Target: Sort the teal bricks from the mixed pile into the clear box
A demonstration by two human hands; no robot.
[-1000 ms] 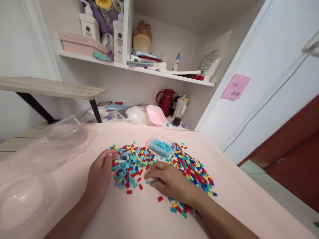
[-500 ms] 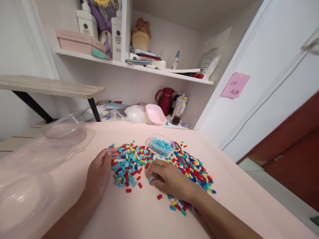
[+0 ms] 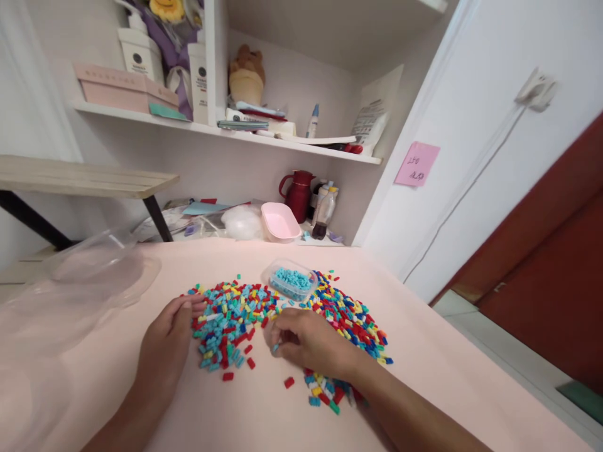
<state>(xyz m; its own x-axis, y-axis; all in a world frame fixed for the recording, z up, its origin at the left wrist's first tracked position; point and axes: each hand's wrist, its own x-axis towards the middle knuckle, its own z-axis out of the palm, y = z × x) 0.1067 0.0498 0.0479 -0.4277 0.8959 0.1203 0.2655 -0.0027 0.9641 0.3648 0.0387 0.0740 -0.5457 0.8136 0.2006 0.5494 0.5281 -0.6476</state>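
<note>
1. Pinching light-blue brick (image 3: pixel 276 347) in fingers of right hand (image 3: pixel 308 339), between left pile (image 3: pixel 219 333) and right pile (image 3: pixel 353 323) of mixed bricks.
2. Resting left hand (image 3: pixel 166 336) at left pile's outer edge with extended fingers close together.

Held the left hand (image 3: pixel 164 333) left of the tub (image 3: pixel 274 284) and nearer the body, thumb side up, with flat, straight fingers (image 3: pixel 195 304) close together and the thumb (image 3: pixel 184 315) just beside them. Had the right hand (image 3: pixel 311 339) arched on the near side of the tub, back upward, with curled fingers and thumb pinched near the tips. Slanted both bare forearms toward the tub, the left (image 3: pixel 134 402) from the near left, the right (image 3: pixel 400 398) from the near right.
</note>
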